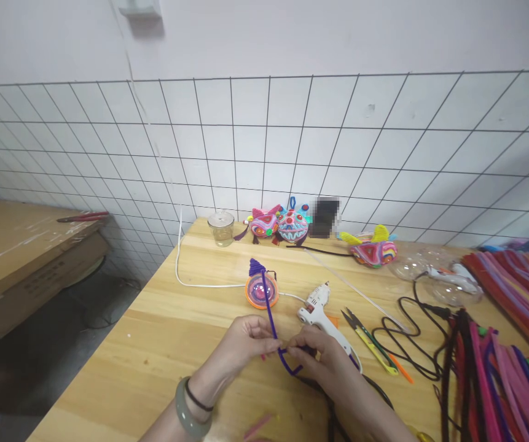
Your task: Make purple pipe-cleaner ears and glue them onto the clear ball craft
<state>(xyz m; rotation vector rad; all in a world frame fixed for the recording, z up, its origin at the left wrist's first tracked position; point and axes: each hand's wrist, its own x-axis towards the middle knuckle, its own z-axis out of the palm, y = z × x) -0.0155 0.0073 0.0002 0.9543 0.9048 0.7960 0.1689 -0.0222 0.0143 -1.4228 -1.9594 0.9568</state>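
A long purple pipe cleaner (269, 307) runs between my hands, its lower end bent into a hook. My left hand (251, 339) pinches it with thumb and fingertips. My right hand (320, 359) is closed on it just to the right, its fingertips nearly meeting the left ones. Beyond them lies a round disc (254, 302) with an orange rim and pink and purple rings. The pipe cleaner's far end overlaps this disc. At the disc's upper edge sits a purple coiled triangle (255, 266). A white glue gun (324, 320) lies beyond my right hand.
Yellow-handled snips (375, 348) lie right of the glue gun, near black cables (411, 331). Bundles of coloured pipe cleaners (508, 380) fill the right side. Along the wall stand a glass cup (221, 229), colourful fish-like ornaments (293, 224) and clear plastic shells (453, 288).
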